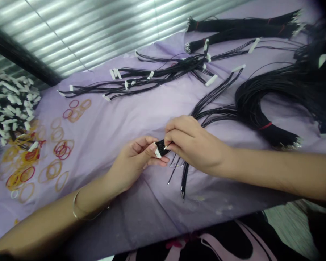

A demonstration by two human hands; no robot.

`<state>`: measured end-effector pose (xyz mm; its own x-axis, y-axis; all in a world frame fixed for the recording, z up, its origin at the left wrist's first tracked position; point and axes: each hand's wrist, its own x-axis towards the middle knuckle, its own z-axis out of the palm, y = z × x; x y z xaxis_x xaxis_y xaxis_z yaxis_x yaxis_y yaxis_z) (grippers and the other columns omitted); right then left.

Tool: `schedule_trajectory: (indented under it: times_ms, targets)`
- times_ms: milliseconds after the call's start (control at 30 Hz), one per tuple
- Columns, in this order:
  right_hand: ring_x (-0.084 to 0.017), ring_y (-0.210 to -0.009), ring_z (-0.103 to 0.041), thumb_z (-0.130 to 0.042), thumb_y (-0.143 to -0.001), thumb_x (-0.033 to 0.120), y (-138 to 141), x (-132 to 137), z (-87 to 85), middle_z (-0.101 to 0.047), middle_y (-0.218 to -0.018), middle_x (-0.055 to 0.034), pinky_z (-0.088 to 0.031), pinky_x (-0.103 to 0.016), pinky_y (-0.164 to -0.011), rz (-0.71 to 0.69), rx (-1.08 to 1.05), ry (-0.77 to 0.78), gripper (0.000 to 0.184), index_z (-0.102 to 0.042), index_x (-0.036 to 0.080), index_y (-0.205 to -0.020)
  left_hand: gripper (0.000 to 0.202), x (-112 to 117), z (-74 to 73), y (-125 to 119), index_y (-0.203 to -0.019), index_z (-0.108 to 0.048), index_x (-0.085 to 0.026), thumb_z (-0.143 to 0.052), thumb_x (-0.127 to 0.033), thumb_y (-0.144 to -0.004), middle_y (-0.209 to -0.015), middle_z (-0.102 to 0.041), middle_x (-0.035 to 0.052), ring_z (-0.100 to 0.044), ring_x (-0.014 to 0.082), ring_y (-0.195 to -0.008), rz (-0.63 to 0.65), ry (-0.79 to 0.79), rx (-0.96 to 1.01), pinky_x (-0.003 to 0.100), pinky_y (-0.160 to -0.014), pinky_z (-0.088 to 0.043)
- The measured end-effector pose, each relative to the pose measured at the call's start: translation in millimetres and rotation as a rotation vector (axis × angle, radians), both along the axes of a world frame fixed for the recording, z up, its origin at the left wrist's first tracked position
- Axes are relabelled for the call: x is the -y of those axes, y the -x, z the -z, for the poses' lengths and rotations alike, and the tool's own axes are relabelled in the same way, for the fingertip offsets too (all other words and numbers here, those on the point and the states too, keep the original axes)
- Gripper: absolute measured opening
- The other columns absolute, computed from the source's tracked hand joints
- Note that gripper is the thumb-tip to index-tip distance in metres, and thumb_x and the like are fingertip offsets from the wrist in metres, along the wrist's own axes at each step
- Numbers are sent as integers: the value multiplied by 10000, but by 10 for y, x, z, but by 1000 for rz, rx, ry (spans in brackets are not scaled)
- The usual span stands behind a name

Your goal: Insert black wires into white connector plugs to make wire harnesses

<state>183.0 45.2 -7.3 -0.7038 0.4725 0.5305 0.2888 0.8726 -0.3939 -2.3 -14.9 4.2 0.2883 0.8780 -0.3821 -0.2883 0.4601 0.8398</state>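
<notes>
The left hand [133, 161] and right hand [194, 145] meet above a lilac-covered bench [103, 123]. The left thumb and fingers pinch a black wire bundle [161, 146] just beside its white connector [158, 153], while the right fingertips [170, 136] pinch in close against it. Loose wire ends [184, 181] hang below. Rubber bands [57, 159] lie to the left, a coiled black wire harness [256, 98] to the right.

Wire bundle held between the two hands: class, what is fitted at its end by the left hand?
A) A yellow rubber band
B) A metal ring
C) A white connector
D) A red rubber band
C: a white connector sits on the end of the black wire bundle, held between the left hand and the right hand.
</notes>
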Motion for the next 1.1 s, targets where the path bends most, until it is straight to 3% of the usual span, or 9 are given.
schedule_trajectory:
  times_ms: [133, 233, 367, 467, 633, 700, 767, 900, 1100]
  targets:
    - [-186, -829, -492, -446, -912, 147, 17, 2, 28, -556, -874, -95, -420, -352, -739, -9, -4, -3, 181, -584, 84, -813, 154, -3, -13, -14, -897, -636, -113, -631, -261, -855, -868, -657, 31, -666, 114, -710, -2, 11, -22, 197, -652, -571]
    - [-184, -846, -485, -458, -904, 147, -39, -13, -80, -564, -920, -100, -409, -345, -752, -21, -30, -25, 168, -601, 85, -841, 168, -5, -37, -36, -888, -627, -105, -645, -266, -843, -847, -660, 31, -665, 109, -701, -35, 6, -1, 187, -648, -569]
    - [-107, -729, -479, -538, -881, 180, -152, -3, -324, -558, -806, -20, -383, -243, -658, 23, -83, 230, 86, -565, 103, -856, 221, -15, -52, -46, -903, -601, -98, -691, -274, -804, -784, -658, 27, -665, 110, -684, -126, 42, 25, 174, -643, -563]
    - [-77, -623, -451, -533, -908, 251, -197, -4, -359, -538, -720, 22, -326, -234, -564, -131, 96, 338, 156, -562, 126, -820, 260, -22, -44, -31, -931, -579, -88, -698, -279, -799, -748, -648, 34, -667, 126, -687, -155, 72, 33, 188, -641, -565]
    - [-129, -739, -483, -477, -939, 289, -191, -53, -155, -553, -971, -54, -377, -275, -620, -466, 408, 81, 229, -613, 127, -1025, 233, -20, -34, -13, -920, -583, -84, -685, -266, -815, -734, -663, 49, -663, 111, -667, -162, 62, 54, 166, -632, -558]
    - [-135, -760, -493, -448, -951, 305, -191, -77, -119, -540, -1029, -82, -407, -276, -640, -451, 412, 83, 293, -583, 105, -1117, 217, -22, -36, -18, -913, -595, -88, -684, -260, -815, -743, -669, 49, -665, 110, -669, -161, 62, 65, 165, -629, -559]
    - [-164, -820, -504, -406, -955, 219, -201, -97, -134, -541, -1026, -104, -427, -298, -696, -386, 425, 66, 275, -579, 81, -1117, 211, -27, -40, -26, -909, -604, -99, -696, -255, -802, -752, -674, 45, -668, 111, -669, -175, 70, 72, 160, -618, -559]
    - [-213, -885, -487, -438, -902, 115, -249, -124, -219, -557, -962, -96, -394, -356, -801, -297, 510, 1, 180, -611, 105, -950, 240, -30, -52, -38, -879, -601, -108, -740, -258, -753, -722, -667, 29, -672, 120, -659, -199, 91, 57, 156, -603, -560]
    - [-160, -783, -472, -478, -876, 65, -321, -166, -226, -557, -847, -23, -305, -329, -782, -326, 547, 104, 115, -538, 139, -812, 258, -32, -66, -37, -886, -589, -91, -743, -248, -751, -733, -660, 28, -668, 115, -651, -170, 66, 29, 152, -599, -560]
